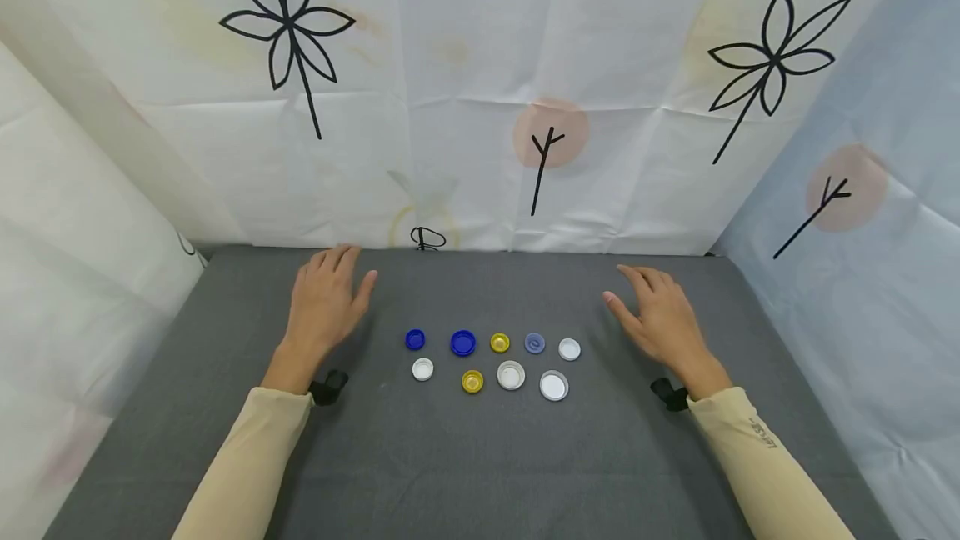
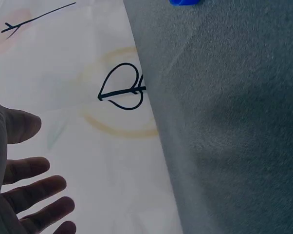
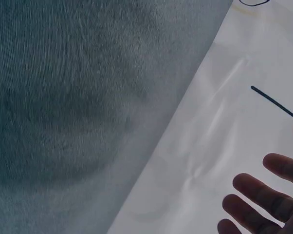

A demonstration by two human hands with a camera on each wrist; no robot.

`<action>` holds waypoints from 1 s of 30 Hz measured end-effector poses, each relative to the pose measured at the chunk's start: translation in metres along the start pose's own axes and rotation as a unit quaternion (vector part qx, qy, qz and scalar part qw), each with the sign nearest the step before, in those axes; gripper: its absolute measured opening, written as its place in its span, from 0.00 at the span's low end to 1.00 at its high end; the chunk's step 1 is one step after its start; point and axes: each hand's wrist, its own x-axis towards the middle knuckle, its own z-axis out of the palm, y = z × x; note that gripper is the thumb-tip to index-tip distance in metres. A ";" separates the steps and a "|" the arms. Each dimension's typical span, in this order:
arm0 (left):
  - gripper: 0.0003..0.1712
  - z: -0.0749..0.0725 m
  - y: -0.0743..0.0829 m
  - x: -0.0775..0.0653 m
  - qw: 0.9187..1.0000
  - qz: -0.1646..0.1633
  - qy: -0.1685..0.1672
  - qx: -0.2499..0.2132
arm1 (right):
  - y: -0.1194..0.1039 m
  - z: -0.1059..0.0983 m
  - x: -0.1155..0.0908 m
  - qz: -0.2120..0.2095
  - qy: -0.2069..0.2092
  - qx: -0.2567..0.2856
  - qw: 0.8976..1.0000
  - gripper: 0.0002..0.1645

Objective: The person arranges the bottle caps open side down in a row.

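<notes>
Several plastic bottle caps lie in two rough rows on the grey tabletop (image 1: 480,465). The back row has a small dark blue cap (image 1: 415,339), a larger blue cap (image 1: 462,343), a yellow cap (image 1: 500,342), a light blue cap (image 1: 534,343) and a white cap (image 1: 569,349). In front lie a small white cap (image 1: 423,369), another yellow cap (image 1: 472,382) and two larger white caps (image 1: 511,375). To their left my left hand (image 1: 322,302) hovers with spread fingers, holding nothing. My right hand (image 1: 660,315), also bare, is right of the rows, fingers extended.
White cloth (image 1: 457,48) with printed leaves and twigs hangs along the table's back edge. More cloth walls in the sides: a left panel (image 1: 67,298) and a right panel (image 1: 885,315). A black band (image 1: 328,388) sits at my left wrist, another (image 1: 669,394) at my right.
</notes>
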 end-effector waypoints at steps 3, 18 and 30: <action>0.24 0.002 0.000 -0.004 0.998 -0.023 -0.013 -0.055 | -0.007 0.003 -0.002 0.013 -0.008 0.017 1.000 0.29; 0.25 0.030 -0.011 -0.030 0.936 -0.130 -0.167 -0.282 | -0.063 0.035 0.008 0.023 -0.053 0.198 0.979 0.20; 0.27 0.044 -0.013 -0.041 0.927 -0.112 -0.220 -0.283 | -0.117 0.071 0.030 0.003 -0.152 0.284 0.947 0.23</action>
